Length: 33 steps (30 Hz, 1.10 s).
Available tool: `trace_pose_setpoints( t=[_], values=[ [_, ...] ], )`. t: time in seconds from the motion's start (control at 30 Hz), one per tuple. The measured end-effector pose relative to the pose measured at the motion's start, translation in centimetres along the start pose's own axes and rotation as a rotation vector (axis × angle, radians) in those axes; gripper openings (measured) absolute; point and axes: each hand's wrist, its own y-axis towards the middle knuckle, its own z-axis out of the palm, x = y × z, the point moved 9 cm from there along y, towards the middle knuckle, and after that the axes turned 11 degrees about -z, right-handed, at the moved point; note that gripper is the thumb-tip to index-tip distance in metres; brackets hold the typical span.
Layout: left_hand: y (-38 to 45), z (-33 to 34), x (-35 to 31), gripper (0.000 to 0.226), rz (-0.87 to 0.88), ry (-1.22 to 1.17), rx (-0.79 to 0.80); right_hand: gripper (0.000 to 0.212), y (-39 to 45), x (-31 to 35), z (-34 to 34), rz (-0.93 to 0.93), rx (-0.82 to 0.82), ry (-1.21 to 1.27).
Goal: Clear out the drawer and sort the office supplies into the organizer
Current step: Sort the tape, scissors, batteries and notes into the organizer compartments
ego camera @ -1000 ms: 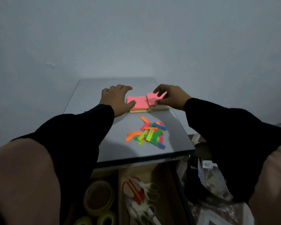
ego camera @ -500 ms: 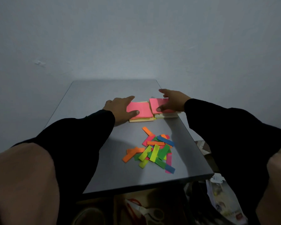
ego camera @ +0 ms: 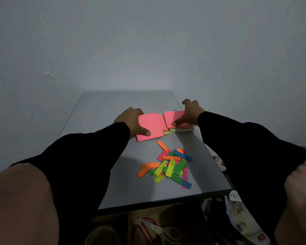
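Observation:
Two pink sticky-note pads lie side by side on the grey tabletop (ego camera: 99, 117). My left hand (ego camera: 131, 121) grips the left pink pad (ego camera: 151, 127), thumb on top and fingers round its far left edge. My right hand (ego camera: 189, 113) holds the right pink pad (ego camera: 171, 118), thumb pressing on its top and fingers over its far right edge. Yellowish pads (ego camera: 183, 129) show under the pink ones. A loose pile of coloured sticky flags (ego camera: 168, 165) lies nearer to me on the tabletop.
Below the table's front edge the open drawer shows red-handled scissors (ego camera: 148, 227), white-handled scissors (ego camera: 166, 233) and a tape roll (ego camera: 102, 235). A plastic packet (ego camera: 244, 220) lies at the lower right. A plain wall stands behind the table.
The view has tilted up, so less of the drawer shows. My left hand has lifted and pulled its pink pad toward me; my right hand has slid to the right pad's far edge.

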Motion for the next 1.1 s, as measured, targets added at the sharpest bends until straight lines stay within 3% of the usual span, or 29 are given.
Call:
trace_pose_setpoints(
  t=[0.13, 0.27, 0.37, 0.47, 0.57, 0.7, 0.77, 0.9, 1.1],
  values=[
    [-1.0, -0.4, 0.5, 0.054, -0.029, -0.203, 0.034, 0.089, -0.4, -0.5, 0.4, 0.054, 0.051, 0.098],
    [-1.5, -0.8, 1.1, 0.029, -0.050, -0.352, 0.054, 0.060, -1.0, -0.3, 1.5, 0.090, 0.123, 0.147],
    [-2.0, -1.5, 1.5, 0.021, -0.058, -0.424, 0.030, 0.037, -1.7, 0.2, 0.6, 0.067, 0.004, 0.132],
    [-2.8, -2.3, 2.1, 0.021, -0.095, -0.509, 0.034, 0.008, -2.6, 0.2, -0.7, 0.046, -0.133, 0.369],
    [-4.2, -3.2, 2.5, 0.020, -0.127, -0.639, 0.059, 0.024, -4.4, 0.4, -2.0, 0.039, -0.183, 0.580],
    [-7.2, -5.0, 2.6, 0.024, -0.111, -0.639, 0.003, 0.014, -8.5, 1.9, -3.8, -0.030, -0.236, 0.748],
    [-9.4, -6.0, 2.3, 0.024, -0.086, -0.622, -0.028, 0.018, -11.1, 2.4, -3.9, -0.063, -0.213, 0.785],
    [-14.3, -6.4, 1.4, 0.022, -0.071, -0.708, 0.058, 0.026, -16.6, 2.9, -3.9, -0.087, -0.175, 0.835],
    [-22.3, -4.3, 1.3, 0.030, -0.122, -0.750, 0.181, 0.057, -24.2, 2.2, -2.8, -0.094, -0.117, 0.813]
  ],
)
